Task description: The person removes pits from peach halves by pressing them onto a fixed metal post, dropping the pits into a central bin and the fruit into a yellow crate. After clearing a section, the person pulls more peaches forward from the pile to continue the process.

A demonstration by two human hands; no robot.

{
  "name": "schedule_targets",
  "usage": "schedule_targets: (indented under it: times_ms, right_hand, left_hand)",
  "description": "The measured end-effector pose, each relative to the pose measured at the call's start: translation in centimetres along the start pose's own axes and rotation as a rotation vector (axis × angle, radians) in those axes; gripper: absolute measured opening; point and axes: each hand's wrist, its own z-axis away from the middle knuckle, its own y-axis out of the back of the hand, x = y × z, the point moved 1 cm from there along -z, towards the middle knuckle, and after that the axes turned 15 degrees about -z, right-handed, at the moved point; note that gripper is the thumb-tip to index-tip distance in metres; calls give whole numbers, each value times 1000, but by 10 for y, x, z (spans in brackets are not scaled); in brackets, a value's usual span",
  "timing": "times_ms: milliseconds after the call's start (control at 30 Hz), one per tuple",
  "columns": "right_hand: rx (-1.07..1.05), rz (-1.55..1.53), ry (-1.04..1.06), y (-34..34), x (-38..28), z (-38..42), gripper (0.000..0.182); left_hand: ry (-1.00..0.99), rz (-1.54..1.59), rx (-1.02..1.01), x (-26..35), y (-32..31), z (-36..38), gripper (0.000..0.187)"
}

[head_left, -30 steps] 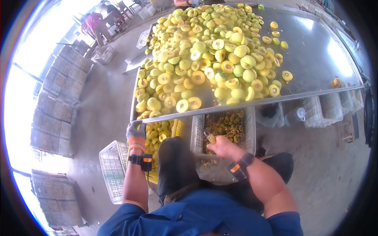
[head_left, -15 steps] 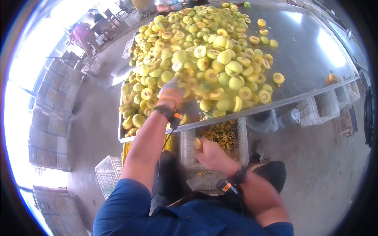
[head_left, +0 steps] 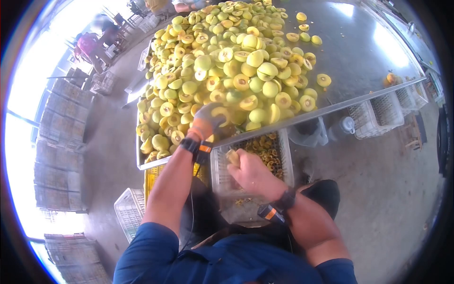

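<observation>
Currently, left hand: the person's left hand (head_left: 208, 119), in a grey glove with an orange cuff, bends over the pile's near edge, at a yellow fruit half (head_left: 221, 112); blur hides whether the fingers grip it.
Right hand: the bare right hand (head_left: 250, 173) is curled tightly around a short tan tool (head_left: 232, 157).
Fruit pile: yellow-green, round, halved fruits (head_left: 255, 59) heap over the left of the grey metal table (head_left: 350, 61).
In the way: the table's raised rim (head_left: 331, 108) runs between pile and crates; the left forearm partly covers a yellow plastic crate (head_left: 152, 177), the right hand a white plastic crate (head_left: 286, 163) of brownish-yellow scraps (head_left: 267, 147).
Under the table's right: a clear plastic bag (head_left: 316, 135), a translucent white-lidded container (head_left: 348, 125) and a white slatted crate (head_left: 376, 116).
Far left: stacked greyish crates (head_left: 59, 158); beyond, a person in pink (head_left: 87, 45).
</observation>
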Motion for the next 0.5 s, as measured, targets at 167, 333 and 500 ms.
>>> schedule_targets:
  times_ms: [167, 333, 500]
  right_hand:
    - [154, 1, 69, 4, 2, -13, 30]
    - [140, 48, 83, 5, 1, -15, 30]
    - [84, 40, 72, 1, 18, -11, 28]
  left_hand:
    - [-44, 280, 125, 37, 17, 58, 48]
    - [-89, 206, 266, 70, 15, 96, 52]
    - [-25, 123, 295, 76, -1, 112, 56]
